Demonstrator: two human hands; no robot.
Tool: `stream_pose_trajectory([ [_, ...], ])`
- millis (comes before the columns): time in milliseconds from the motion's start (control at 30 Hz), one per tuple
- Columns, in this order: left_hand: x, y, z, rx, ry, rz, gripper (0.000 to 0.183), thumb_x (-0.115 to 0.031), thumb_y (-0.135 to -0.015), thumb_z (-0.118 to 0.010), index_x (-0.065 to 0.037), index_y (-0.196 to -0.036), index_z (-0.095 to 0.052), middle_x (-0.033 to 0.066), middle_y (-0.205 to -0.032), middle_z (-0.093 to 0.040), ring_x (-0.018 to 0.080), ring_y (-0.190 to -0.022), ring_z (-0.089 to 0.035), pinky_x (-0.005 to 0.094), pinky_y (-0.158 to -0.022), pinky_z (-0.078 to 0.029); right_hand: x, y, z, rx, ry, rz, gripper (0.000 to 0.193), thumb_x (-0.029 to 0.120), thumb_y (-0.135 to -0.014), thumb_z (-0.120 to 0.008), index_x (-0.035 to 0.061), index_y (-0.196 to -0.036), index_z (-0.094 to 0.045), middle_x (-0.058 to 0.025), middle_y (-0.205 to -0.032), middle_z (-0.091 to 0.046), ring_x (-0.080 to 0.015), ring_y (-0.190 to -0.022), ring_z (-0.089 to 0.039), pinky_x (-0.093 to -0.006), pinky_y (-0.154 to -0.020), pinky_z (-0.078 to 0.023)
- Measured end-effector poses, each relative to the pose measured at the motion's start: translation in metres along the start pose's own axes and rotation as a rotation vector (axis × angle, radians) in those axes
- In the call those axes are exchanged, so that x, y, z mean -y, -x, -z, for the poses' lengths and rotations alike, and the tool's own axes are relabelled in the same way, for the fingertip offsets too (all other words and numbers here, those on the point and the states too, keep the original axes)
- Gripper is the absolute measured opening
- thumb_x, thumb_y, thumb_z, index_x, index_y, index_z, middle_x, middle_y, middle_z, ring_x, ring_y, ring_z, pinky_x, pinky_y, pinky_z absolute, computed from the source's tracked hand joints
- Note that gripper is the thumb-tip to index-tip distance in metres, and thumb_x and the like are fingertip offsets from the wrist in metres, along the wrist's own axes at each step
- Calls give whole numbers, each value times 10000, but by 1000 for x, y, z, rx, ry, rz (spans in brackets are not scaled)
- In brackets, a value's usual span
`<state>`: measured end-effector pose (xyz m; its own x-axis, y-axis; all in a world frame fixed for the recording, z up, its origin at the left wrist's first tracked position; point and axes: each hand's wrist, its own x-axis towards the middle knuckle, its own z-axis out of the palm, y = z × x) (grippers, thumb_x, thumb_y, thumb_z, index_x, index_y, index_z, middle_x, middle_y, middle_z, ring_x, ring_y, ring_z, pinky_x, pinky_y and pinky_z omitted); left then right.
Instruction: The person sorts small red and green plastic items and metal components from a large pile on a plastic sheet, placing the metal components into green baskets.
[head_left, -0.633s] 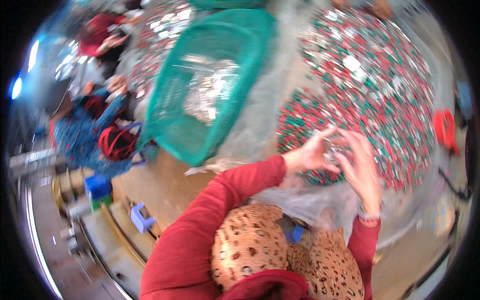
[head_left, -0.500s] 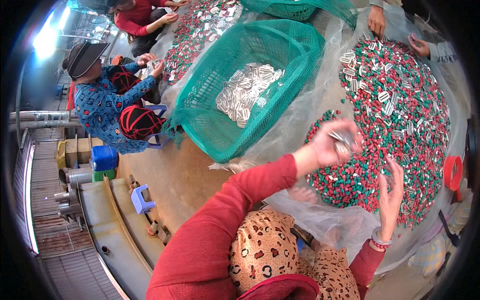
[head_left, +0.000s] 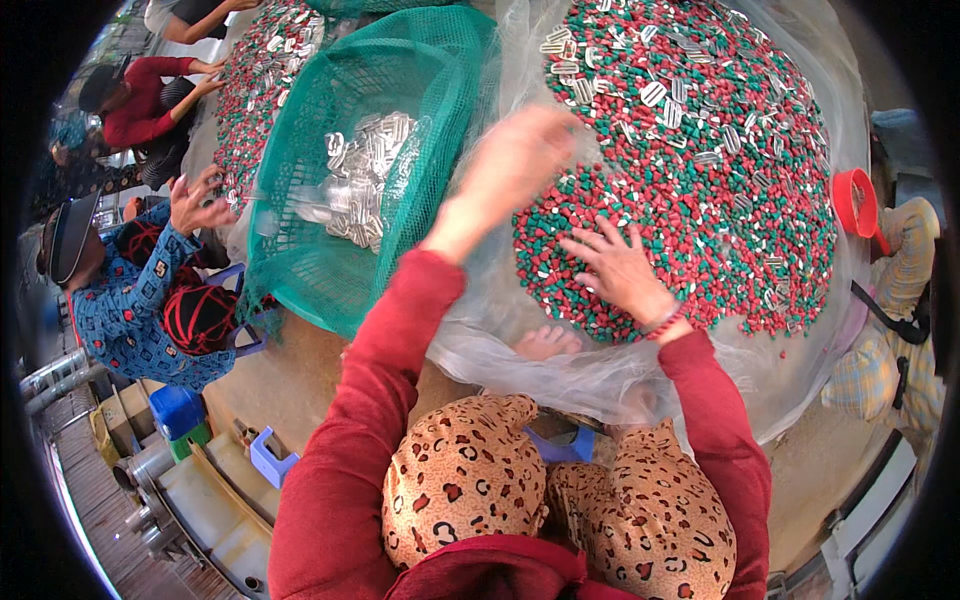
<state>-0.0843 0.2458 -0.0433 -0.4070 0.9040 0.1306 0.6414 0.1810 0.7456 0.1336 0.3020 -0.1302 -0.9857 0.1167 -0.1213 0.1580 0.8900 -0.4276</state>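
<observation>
My left hand, smeared by motion, is over the near-left part of the pile's edge, between the basket and the pile; its fingers cannot be made out clearly. My right hand lies with fingers spread on the heap of small red, green and white pieces. Flat, pale oval pieces with slots are scattered among them. To the left, a green plastic basket lined with green netting holds a pile of these slotted pieces. Some pieces at its left side look blurred.
The heap lies on a translucent mesh sheet. A red ring-shaped object stands at its right edge. At left, a person in a blue patterned shirt sits by another heap. A bare foot rests at the sheet's near edge.
My left hand, which held slotted pieces, has moved toward the basket side, and no pieces show in it. The right hand has come down onto the heap. The whole view has turned.
</observation>
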Motion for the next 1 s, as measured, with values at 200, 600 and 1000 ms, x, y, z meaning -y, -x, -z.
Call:
stream_pose_trajectory([
  [200,69,1,-117,339,-595,-233,260,-79,-744,-590,-115,-995,-648,98,-972,-565,286,-980,-547,414,-808,-474,-5,-6,-14,-29,95,-360,400,209,-751,-639,185,-1145,-574,-46,-1323,-428,-281,-1295,-310,-656,-963,-254],
  [600,59,18,-127,503,-659,-278,439,-198,-671,-709,-20,-1034,-538,148,-1048,-464,323,-1045,-451,447,-808,-436,-105,104,23,-757,-277,-644,555,224,-808,-624,72,-1307,-438,-166,-1301,-462,-350,-1188,-438,-426,-1005,-344],
  [1000,31,10,-113,389,-287,0,272,-190,-757,-664,15,-912,-573,164,-997,-594,283,-931,-599,365,-778,-492,-205,179,-15,-706,-562,-1274,753,441,-642,-750,27,-1200,-460,-308,-1205,-430,-414,-1062,-495,-452,-902,-422],
])
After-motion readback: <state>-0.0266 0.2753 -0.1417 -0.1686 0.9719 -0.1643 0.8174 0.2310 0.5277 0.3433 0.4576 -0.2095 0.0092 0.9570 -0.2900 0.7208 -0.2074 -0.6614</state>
